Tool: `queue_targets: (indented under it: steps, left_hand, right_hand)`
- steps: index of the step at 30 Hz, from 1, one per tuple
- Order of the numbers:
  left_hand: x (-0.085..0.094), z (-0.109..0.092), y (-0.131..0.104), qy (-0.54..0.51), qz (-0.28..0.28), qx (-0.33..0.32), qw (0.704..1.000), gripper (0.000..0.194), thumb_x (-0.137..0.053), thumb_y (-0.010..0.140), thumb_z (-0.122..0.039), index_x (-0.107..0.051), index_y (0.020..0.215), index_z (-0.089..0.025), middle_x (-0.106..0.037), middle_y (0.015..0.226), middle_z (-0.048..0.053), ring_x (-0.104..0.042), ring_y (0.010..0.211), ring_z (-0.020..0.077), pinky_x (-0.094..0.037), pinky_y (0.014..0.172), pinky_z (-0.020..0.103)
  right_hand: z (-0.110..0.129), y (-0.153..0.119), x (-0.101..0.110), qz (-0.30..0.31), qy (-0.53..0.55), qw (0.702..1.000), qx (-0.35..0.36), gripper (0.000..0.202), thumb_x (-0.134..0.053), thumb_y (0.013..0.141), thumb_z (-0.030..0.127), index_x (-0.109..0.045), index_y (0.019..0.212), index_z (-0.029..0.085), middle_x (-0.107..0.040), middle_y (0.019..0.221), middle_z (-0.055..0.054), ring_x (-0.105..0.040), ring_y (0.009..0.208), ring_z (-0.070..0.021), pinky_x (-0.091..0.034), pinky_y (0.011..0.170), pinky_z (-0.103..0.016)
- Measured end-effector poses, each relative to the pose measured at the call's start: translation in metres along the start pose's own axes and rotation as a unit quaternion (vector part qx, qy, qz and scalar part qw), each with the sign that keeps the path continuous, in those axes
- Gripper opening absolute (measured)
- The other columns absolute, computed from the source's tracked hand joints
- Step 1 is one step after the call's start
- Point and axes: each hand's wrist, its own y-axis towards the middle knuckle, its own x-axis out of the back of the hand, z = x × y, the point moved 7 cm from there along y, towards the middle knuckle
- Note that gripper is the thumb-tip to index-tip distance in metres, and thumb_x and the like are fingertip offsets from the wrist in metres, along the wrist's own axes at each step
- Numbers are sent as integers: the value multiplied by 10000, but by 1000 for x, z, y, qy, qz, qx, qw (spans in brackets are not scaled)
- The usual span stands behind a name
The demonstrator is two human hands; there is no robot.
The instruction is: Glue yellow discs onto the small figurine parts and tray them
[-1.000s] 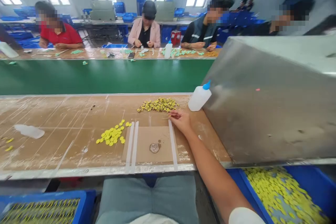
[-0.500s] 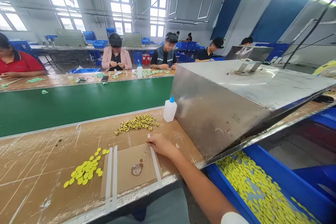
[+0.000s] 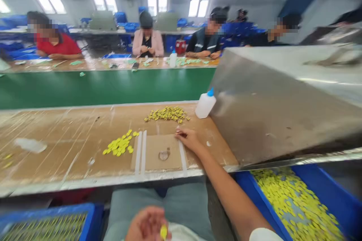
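My right hand rests at the far right corner of a cardboard square, by the top of a white tape strip. Its thumb and fingertips are pinched together; what lies between them is too small to make out. Low in the view, over my lap, my left hand is blurred, fingers curled, with a yellow disc at the fingertips. A small clear glass dish sits on the cardboard. Left of it lies a loose group of yellow discs; beyond is a heap of small yellow-and-dark pieces.
A white bottle with a blue tip leans beside a large metal housing. Blue bins stand below, one with yellow discs, another at left. Beyond the green belt, several people work at another table.
The view has swung left and blurred. My left hand has come into sight at the bottom with a yellow disc. My right hand stays at the same corner of the cardboard.
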Motion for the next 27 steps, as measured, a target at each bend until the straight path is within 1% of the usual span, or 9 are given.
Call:
queue_targets:
  steps: [2, 3, 5, 10, 13, 16, 19, 22, 27]
  left_hand:
    - [23, 4, -4, -83, -123, -60, 987, 381, -872, 702, -407, -722, 1041, -318, -708, 1034, 24, -700, 910, 179, -558, 717, 262]
    - [34, 3, -6, -138, -188, -106, 967, 407, -915, 644, -379, -739, 999, -283, -713, 976, 24, -706, 836, 156, -551, 691, 230]
    - [46, -1, -5, -212, -244, -160, 933, 415, -952, 588, -293, -756, 947, -228, -717, 926, 30, -710, 767, 134, -550, 650, 190]
    - [50, -24, 4, -278, -252, -218, 901, 367, -944, 596, -188, -772, 920, -169, -746, 916, 46, -731, 776, 127, -584, 691, 156]
    - [56, -28, 4, -298, -272, -231, 885, 354, -943, 593, -172, -774, 902, -142, -761, 942, 64, -742, 808, 139, -600, 738, 158]
    - [67, -26, 3, -322, -296, -237, 867, 377, -947, 577, -162, -773, 910, -136, -770, 949, 73, -748, 842, 151, -604, 759, 154]
    - [79, -26, 5, -325, -305, -245, 861, 372, -932, 608, -170, -767, 941, -150, -771, 972, 68, -750, 836, 152, -613, 724, 162]
    - [91, -33, 12, -303, -307, -260, 864, 352, -907, 646, -168, -760, 966, -161, -768, 1000, 59, -748, 807, 139, -607, 667, 146]
    - [107, -56, 34, -269, -306, -302, 862, 334, -888, 665, -158, -765, 975, -151, -765, 1029, 65, -744, 844, 126, -593, 753, 135]
  right_hand:
    - [-12, -4, -2, -14, 19, 1000, -16, 373, -684, 866, 485, -761, 1038, 164, -743, 987, -104, -719, 834, -255, -599, 796, -388]
    - [-17, -5, -3, -15, 26, 999, -20, 402, -694, 848, 522, -767, 1025, 168, -745, 969, -102, -717, 815, -258, -599, 789, -393]
    - [-22, -5, -4, -14, 30, 999, -20, 417, -728, 807, 553, -780, 998, 187, -747, 950, -94, -711, 791, -262, -597, 784, -403]
    - [-17, -4, 0, -14, 27, 1000, -1, 377, -722, 813, 543, -792, 985, 215, -747, 974, -80, -709, 862, -270, -581, 820, -408]
    - [-10, -3, 2, -21, 29, 999, 7, 376, -729, 800, 557, -796, 952, 220, -747, 967, -78, -705, 896, -271, -576, 839, -404]
    - [-3, -4, 5, -45, 38, 998, -2, 389, -752, 779, 561, -798, 930, 206, -750, 912, -80, -701, 774, -244, -592, 749, -376]
    - [11, -14, 5, -84, 61, 994, -19, 410, -735, 817, 549, -788, 993, 182, -749, 915, -89, -675, 650, -203, -587, 622, -328]
    - [34, -31, -5, -95, 90, 991, -16, 379, -725, 852, 518, -782, 1021, 183, -748, 958, -90, -696, 714, -208, -599, 657, -322]
    - [69, -49, -28, -83, 124, 989, 25, 258, -709, 888, 452, -789, 950, 215, -747, 950, -71, -710, 839, -230, -602, 789, -357]
